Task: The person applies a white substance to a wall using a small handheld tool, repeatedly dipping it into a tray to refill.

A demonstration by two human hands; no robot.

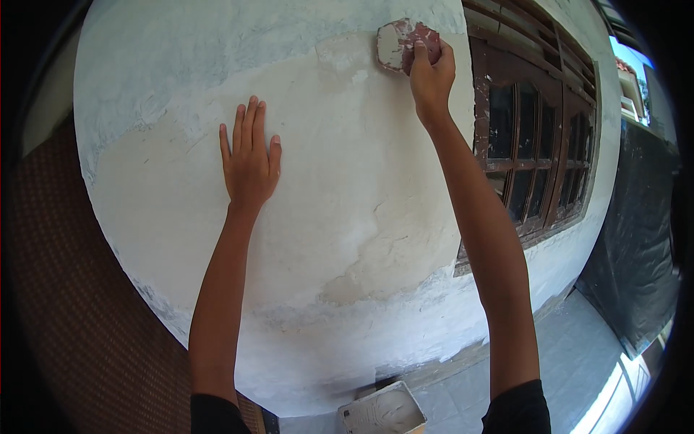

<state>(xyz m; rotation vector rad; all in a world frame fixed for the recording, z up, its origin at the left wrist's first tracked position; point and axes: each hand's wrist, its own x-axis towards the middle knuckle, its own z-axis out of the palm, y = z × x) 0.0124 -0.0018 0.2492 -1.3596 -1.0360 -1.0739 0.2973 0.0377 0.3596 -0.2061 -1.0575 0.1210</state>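
My left hand point(250, 159) lies flat against the patchy white plastered wall point(311, 173), its fingers stretched upward. Higher up and to the right, my right hand point(432, 76) grips a flat reddish-brown piece smeared with whitish filler point(394, 47), thumb on its near face. That piece is held at the wall, close to the upper edge of a smoother cream patch and left of the window frame. Its far side is hidden.
A brown wooden window point(531, 130) with small panes fills the wall on the right. Below, an open tub of whitish paste point(387, 411) stands on the grey floor point(463, 394). A woven brown panel point(79, 289) borders the left; a dark sheet point(629, 231) hangs at the right.
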